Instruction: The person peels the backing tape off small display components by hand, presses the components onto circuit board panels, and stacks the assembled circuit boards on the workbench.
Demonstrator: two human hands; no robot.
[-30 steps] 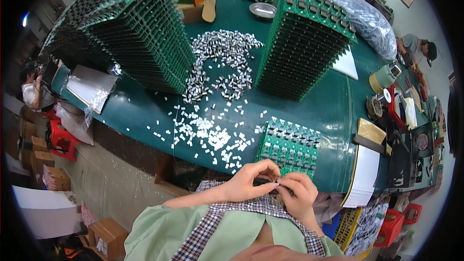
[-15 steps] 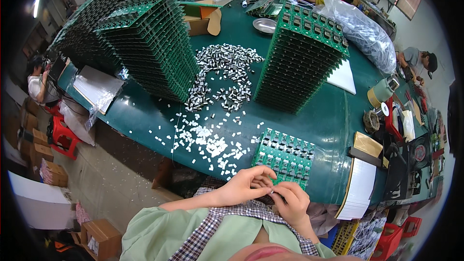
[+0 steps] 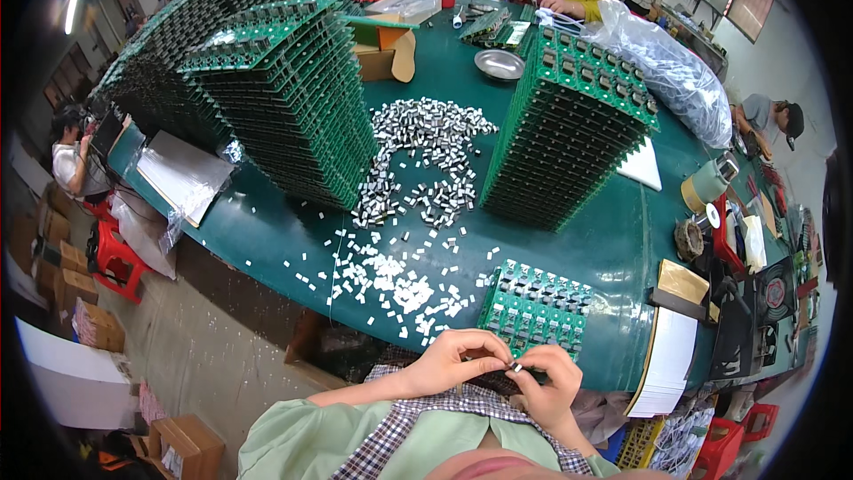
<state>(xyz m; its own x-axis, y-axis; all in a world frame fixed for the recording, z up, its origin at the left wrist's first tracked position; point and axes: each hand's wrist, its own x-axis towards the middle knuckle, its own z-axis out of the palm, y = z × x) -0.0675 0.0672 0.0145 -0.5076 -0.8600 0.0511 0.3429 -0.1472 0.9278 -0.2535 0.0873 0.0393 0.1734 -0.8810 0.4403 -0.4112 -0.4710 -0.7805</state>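
The step in hand appears to be close two-handed work on a single small dark-and-white piece (image 3: 516, 368), which sits just past the near edge of a green circuit board (image 3: 536, 304), between the person and the surface (image 3: 606, 224). The left hand (image 3: 455, 361) pinches it with thumb and forefinger from one side, and the right hand (image 3: 550, 379) has its thumb and fingertips closed on it from the other; whether they are pressing, turning or peeling it cannot be told at this size. Loose white pieces (image 3: 404, 292) lie scattered left of the board, with a heap of black-and-white pieces (image 3: 425, 156) beyond them, between two tall stacks of boards. Judging by the piece's size, the next move calls for a light, steady pinch, with one hand keeping it still while the other makes small adjustments. Compared with half a second ago, the hands remain joined at the fingertips, but the piece's dark side and white face now show more clearly, where only a pale speck showed then. The view has also shifted, so the surface and the stacks sit lower in it.
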